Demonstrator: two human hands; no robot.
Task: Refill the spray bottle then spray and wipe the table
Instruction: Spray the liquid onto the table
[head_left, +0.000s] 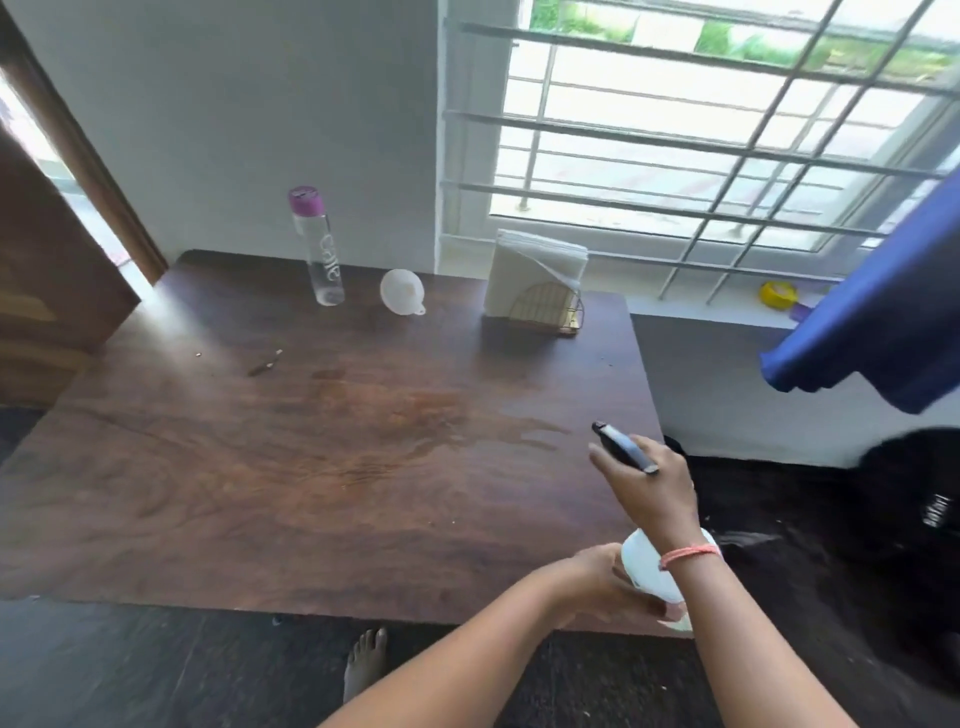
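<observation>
The spray bottle (647, 569) — a white body with a dark trigger head — is held tilted over the near right corner of the dark wooden table (260, 467), between both hands. The right hand (647, 486) is curled round the neck and trigger head, whose dark nozzle points up and toward the far left; a pink thread band sits on that wrist. The left hand (597, 577) cups the white body from the left and below, fingers bent round it. Most of the bottle's body is hidden behind the right wrist.

Just beyond the nozzle, a wet patch (519, 434) glistens on the tabletop. Well apart from the hands, along the far edge, stand a clear water bottle (318, 249) with a purple cap, a white funnel (401, 297) lying on its side, and a wire holder of white paper napkins (537, 283) — in that order from left to right. A bare foot (363, 662) shows under the near edge.
</observation>
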